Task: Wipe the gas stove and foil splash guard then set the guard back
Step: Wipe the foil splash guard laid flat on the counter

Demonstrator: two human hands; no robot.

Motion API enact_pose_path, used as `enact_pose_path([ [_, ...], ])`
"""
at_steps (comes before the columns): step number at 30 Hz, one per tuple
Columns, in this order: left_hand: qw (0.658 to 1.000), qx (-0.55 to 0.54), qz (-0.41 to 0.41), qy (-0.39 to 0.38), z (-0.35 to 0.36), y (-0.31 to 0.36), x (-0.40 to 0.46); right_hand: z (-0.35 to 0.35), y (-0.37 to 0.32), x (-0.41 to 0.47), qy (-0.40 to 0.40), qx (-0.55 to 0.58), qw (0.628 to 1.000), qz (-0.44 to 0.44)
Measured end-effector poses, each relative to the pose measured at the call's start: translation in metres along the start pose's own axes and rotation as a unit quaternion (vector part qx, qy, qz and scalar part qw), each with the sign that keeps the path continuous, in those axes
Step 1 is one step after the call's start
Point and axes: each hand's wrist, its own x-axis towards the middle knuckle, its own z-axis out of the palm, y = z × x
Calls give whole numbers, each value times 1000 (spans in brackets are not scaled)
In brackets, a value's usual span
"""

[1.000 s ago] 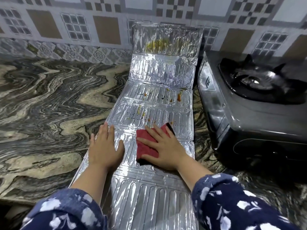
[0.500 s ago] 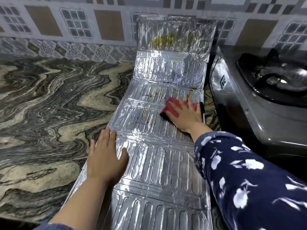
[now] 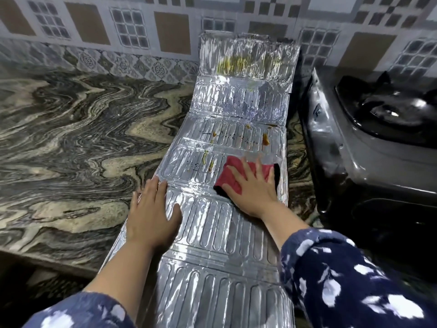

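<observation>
The foil splash guard [image 3: 227,223] lies flat on the table [image 3: 71,143] — gas stove [image 3: 369,138] at 3 o'clock. Left hand [image 3: 151,214] flat, spread; right hand [image 3: 253,188] presses the red cloth [image 3: 234,174] flat.

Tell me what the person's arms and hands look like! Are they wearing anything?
Both arms wear dark blue sleeves printed with white flower-like shapes. The right sleeve is pushed up toward the elbow, and so is the left sleeve, leaving the forearms bare. The left hand and right hand are bare too: no gloves, and no rings, watch or bracelets that I can see.
</observation>
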Motion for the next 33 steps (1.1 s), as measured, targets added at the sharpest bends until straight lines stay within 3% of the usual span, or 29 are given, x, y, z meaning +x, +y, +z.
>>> enact_pose_path([
  [6, 1000, 18, -1, -16, -11, -25, -21, 9, -49, -27, -5, 3, 993, -116],
  [11, 1000, 6, -2, -16, -12, -29, -22, 5, -72, 13, -21, -7, 981, -195],
  [18, 1000, 6, -5, -2, -9, -30, -23, -17, -54, 106, -24, 4, 997, -75],
  [22, 1000, -4, -7, -4, -8, -31, -21, -20, -64, 116, -31, 24, 999, -29],
  [30, 1000, 15, 2, -26, -15, -36, -28, -3, -102, 43, -57, 39, 990, -127],
  [33, 999, 30, 9, -30, -16, -53, -40, 5, -119, 11, -66, 23, 977, -204],
])
